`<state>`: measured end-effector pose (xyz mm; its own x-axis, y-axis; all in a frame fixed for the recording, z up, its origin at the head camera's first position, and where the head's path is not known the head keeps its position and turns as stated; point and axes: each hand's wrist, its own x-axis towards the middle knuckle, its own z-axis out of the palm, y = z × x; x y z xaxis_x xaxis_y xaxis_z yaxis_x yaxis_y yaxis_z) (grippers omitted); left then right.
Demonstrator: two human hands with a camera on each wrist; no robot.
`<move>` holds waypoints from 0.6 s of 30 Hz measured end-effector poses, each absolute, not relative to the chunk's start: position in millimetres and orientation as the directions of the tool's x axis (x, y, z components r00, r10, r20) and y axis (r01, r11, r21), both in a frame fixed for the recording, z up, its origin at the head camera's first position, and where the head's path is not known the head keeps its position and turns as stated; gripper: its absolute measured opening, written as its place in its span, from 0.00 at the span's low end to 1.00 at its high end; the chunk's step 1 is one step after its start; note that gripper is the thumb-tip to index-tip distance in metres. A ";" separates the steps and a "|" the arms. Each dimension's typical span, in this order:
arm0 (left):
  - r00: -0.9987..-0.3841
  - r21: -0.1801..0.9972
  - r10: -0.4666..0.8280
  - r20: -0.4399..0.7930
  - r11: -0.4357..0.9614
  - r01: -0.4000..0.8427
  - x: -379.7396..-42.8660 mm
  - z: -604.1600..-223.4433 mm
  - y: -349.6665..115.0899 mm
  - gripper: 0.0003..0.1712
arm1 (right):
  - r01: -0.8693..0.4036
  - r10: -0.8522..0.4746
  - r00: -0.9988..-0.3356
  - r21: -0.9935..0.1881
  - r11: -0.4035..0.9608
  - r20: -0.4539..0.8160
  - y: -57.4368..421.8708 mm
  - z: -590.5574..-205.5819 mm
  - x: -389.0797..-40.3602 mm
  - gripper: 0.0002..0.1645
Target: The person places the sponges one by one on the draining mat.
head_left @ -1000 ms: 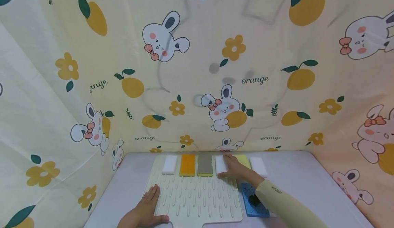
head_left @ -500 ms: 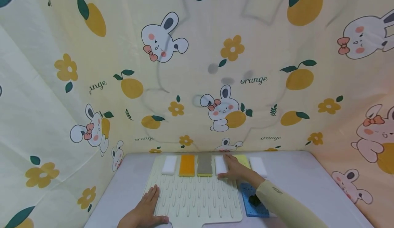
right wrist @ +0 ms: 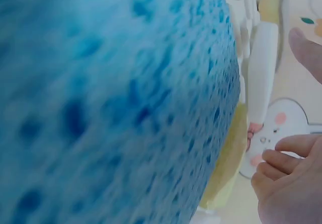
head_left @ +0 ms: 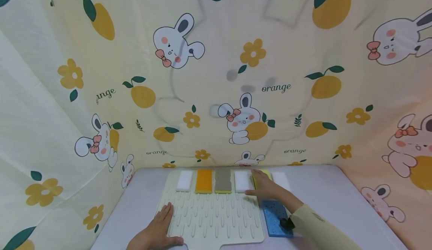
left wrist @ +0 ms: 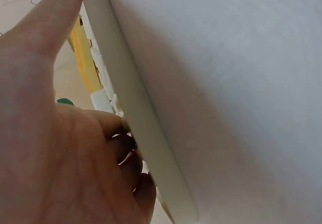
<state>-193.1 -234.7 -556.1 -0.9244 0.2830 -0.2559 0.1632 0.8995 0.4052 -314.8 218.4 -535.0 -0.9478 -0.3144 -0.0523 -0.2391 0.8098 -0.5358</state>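
Observation:
In the head view my left hand [head_left: 156, 227] rests, fingers straight, on the left front corner of a cream board [head_left: 212, 223] with rows of small raised pegs. My right hand [head_left: 268, 188] is over the board's right back corner, between a white sponge [head_left: 242, 182] and a yellow sponge [head_left: 267, 173], which it partly covers. In the right wrist view its thumb and fingers are spread apart, with nothing gripped. Left of that white sponge stand a grey-topped sponge [head_left: 223, 180], an orange sponge [head_left: 204, 181] and another white sponge [head_left: 184, 181], in a row along the back.
A blue sponge [head_left: 274, 218] lies right of the board on the white table [head_left: 324, 201], under the right forearm. Behind the right hand is one more white sponge [head_left: 281, 180]. A patterned curtain [head_left: 202, 74] encloses the table's back and sides.
My right hand has let go of the white sponge and shifted right, over the yellow sponge. The white sponge stays in the row. My left hand keeps its place on the board.

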 end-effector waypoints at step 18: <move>-0.930 0.458 0.218 -0.295 0.887 0.063 -191.3 -553.2 -235.9 0.80 | -0.186 -0.238 -0.971 -0.569 0.801 -0.019 269.0 -527.9 -269.8 0.73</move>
<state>-191.3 -235.9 -553.2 -0.9303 0.2180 -0.2949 0.0626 0.8867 0.4580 -269.8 269.0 -527.9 -0.9710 -0.2383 -0.0185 -0.1857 0.8012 -0.5689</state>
